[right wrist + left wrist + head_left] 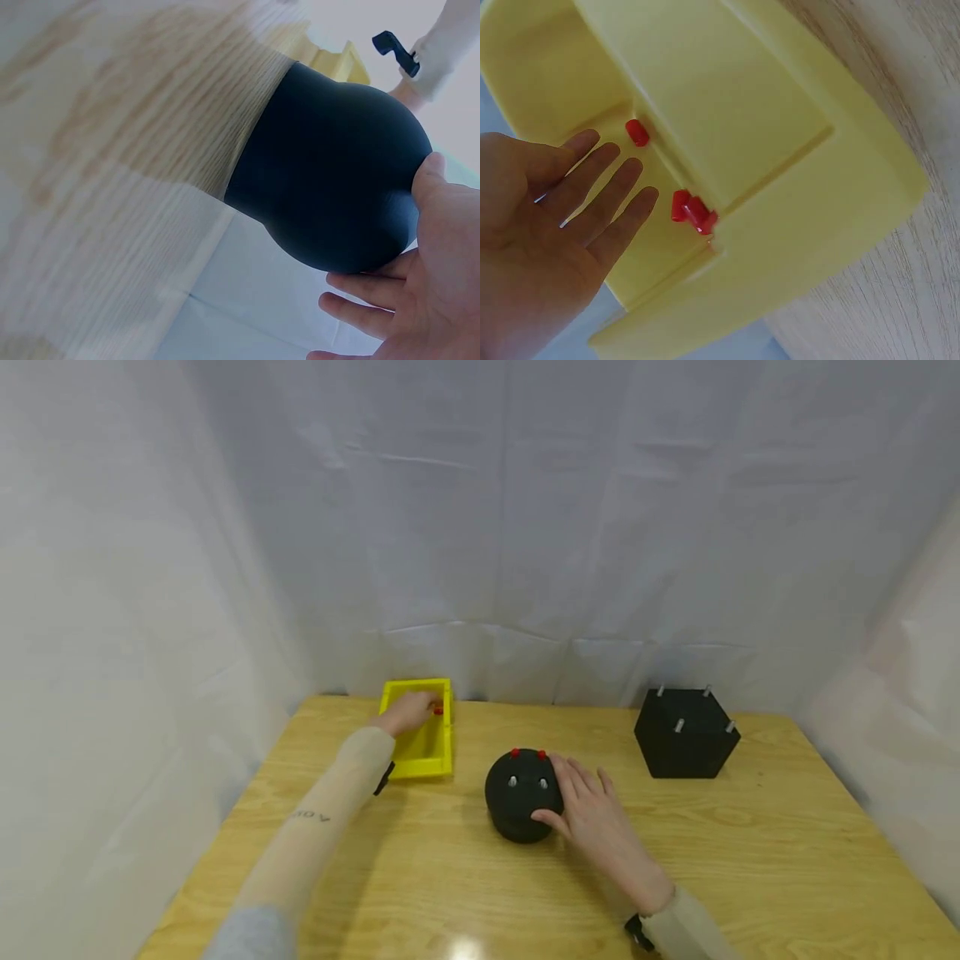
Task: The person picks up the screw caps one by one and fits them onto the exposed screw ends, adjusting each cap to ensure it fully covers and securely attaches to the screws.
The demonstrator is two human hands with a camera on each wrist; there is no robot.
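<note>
- Light wooden table (pixel 750 860) with visible grain, boxed in on three sides by wrinkly white cloth (pixel 525 527); there's a bright glare spot near the front edge
- left hand (pixel 405 712) is reaching into the yellow tray (pixel 427 760) at the back left; fingers straight and spread, holding nothing; in the wrist view the fingertips (pixel 641 196) sit just beside a couple of red caps (pixel 690 210), another red cap (pixel 636 132) lies a bit further along the tray's inner wall
- right hand (pixel 592 818) rests against the side of the round black block (pixel 521 793) mid-table; fingers relaxed, thumb touching its side
- that block has two red caps (pixel 527 753) and two bare metal pegs (pixel 527 782) on top
- black hexagon block (pixel 686 733) sits well apart at the back right, bare pegs sticking up
- hard to see: right wrist view is blurry and the block fills most of it; the hand is cut off at the frame's edge; can't tell if the left fingertips actually touch the caps
</note>
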